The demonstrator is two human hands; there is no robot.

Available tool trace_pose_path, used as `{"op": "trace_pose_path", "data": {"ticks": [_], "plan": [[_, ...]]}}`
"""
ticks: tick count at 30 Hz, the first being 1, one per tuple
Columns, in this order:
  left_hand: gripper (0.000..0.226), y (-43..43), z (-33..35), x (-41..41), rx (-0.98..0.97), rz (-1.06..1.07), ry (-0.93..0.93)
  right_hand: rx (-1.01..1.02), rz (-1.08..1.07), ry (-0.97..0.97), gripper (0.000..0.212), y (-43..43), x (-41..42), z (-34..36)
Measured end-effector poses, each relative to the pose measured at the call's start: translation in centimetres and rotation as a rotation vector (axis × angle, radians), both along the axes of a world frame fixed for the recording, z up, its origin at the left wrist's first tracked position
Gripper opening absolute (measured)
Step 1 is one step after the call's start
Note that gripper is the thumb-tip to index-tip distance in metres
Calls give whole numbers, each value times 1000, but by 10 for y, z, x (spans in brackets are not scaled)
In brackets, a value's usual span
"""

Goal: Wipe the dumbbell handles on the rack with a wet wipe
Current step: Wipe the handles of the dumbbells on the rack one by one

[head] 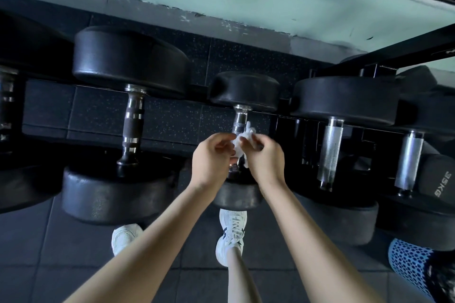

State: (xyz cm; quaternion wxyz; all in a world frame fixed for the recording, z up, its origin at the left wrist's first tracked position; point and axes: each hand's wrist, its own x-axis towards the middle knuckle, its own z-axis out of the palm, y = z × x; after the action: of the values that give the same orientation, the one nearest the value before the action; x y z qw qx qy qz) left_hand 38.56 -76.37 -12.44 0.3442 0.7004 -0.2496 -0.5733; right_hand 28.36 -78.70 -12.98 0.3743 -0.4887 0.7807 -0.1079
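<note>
Both hands pinch the crumpled wet wipe [242, 141], left hand [213, 155] and right hand [264, 157] closed on it at the small dumbbell's handle [240, 122]; wrap it fully round, then twist along the bar.

Dumbbells lie side by side across the rack [384, 56], handles pointing front to back. Both hands meet at the middle dumbbell's handle [240, 120], the left hand [211, 157] left of the wet wipe [242, 138], the right hand [267, 157] right of it. A larger dumbbell [130, 118] lies to the left, two more to the right.
</note>
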Motion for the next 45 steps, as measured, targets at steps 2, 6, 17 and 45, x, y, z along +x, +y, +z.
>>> {"op": "trace_pose_path", "data": {"ticks": [2,6,17,45], "plan": [[23,1,-2,-6,-26,-77,-113,50,45,-87,26,3,-6,2],[29,2,-1,-13,-87,-262,-413,37,46,-95,28,4,-13,-7],[43,-4,17,-20,1,-294,-539,85,-35,-81,28,-6,-5,-22],[33,-24,-41,8,184,50,421,91,-145,-546,29,-18,-15,-46]]}}
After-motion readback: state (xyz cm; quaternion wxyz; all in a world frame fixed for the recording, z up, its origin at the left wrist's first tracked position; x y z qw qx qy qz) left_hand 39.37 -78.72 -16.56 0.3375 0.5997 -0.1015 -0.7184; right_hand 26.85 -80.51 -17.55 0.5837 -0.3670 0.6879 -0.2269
